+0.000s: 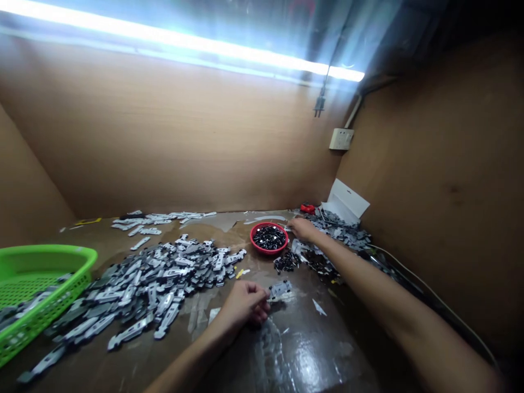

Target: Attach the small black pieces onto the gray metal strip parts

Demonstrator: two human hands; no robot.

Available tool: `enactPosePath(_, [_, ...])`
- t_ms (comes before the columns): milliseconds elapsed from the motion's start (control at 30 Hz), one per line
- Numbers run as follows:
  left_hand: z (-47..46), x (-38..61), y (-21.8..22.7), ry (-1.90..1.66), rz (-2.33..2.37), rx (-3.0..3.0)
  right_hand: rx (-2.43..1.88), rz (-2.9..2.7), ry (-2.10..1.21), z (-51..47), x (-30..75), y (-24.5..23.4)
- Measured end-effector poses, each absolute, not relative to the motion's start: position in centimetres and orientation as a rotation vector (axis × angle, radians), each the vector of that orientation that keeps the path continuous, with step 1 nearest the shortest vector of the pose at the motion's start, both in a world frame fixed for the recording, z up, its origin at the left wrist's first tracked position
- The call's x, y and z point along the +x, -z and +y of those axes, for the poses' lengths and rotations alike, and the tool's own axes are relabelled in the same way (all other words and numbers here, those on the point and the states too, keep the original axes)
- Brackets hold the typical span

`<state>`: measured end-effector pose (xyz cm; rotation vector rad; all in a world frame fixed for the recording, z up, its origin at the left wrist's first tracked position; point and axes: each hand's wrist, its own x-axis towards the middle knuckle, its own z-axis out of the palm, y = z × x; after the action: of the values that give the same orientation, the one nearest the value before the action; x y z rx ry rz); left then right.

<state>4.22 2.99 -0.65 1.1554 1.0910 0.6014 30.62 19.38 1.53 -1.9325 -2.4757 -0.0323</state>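
Observation:
My left hand (248, 303) is closed, pinching one end of a small grey toy car chassis (280, 289) with black wheels at its corners. It holds the chassis low over the brown table. My right hand (302, 229) reaches further back, beside the red basket (269, 252), its fingers drawn together. Whatever may be between those fingertips is too small to make out. Inside the basket are many small black wheel-and-axle parts (269, 238). More black axle parts (286, 262) lie loose in front of it. Grey chassis pieces (341, 229) are heaped under and behind my right forearm.
A large pile of grey-and-white car bodies (164, 273) spreads across the left of the table. At far left stands a green perforated basket (77, 284) with similar pieces inside. A red object (307, 208) and white card (347, 201) sit at the back right. Wooden panels enclose the table.

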Motion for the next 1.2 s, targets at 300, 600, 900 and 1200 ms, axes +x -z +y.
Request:
enactPosePath(300, [2.9,4.2,0.6,-0.603,1.089,1.191,-1.805,-2.236,-0.032,12.5,33.7,-3.9])
enactPosePath(600, [2.6,4.1,0.1,-0.608,1.106,1.174,-1.248,-1.448,-0.924,6.7,30.1,-1.8])
enactPosePath(900, [2.5,4.2,-0.1,-0.637,1.131,1.153,-1.073,-1.211,-1.36,4.9,27.9,-1.7])
enactPosePath(1200, [2.7,4.4,0.2,-0.678,1.18,1.148,-1.161,-1.251,-1.264,3.2,24.2,-1.2])
